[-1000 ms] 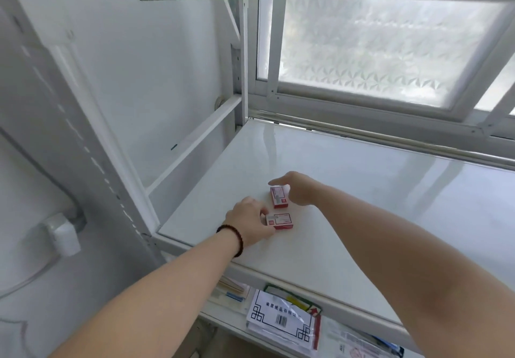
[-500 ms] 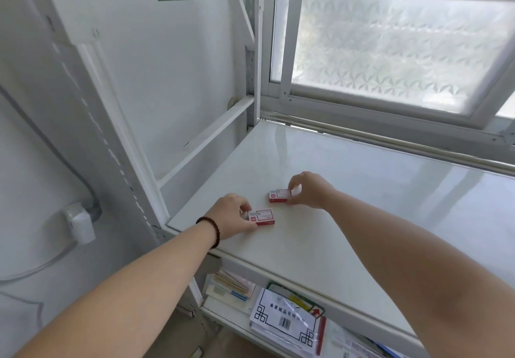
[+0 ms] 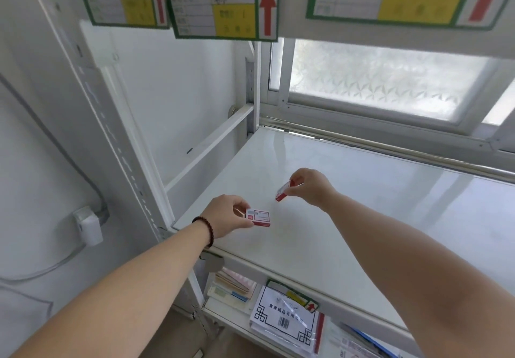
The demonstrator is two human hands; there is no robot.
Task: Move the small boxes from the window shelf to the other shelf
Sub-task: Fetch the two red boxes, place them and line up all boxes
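Two small red-and-white boxes are in my hands above the white window shelf (image 3: 362,204). My left hand (image 3: 225,215), with a dark bead bracelet at the wrist, pinches one box (image 3: 259,217) by its left end and holds it flat near the shelf's front left corner. My right hand (image 3: 309,187) grips the other box (image 3: 284,191) between thumb and fingers, tilted on edge and lifted off the shelf. The two boxes are apart.
A frosted window (image 3: 376,84) runs behind the shelf. Green-framed labels with red arrows (image 3: 225,9) hang from the shelf above. A white upright post (image 3: 117,134) stands at the left. The lower shelf holds paper packs and a plastic bag (image 3: 284,321).
Both hands closed on the boxes that lay on the shelf and raised them. The right box turned up on its edge. The camera tilted up, showing the labels above.
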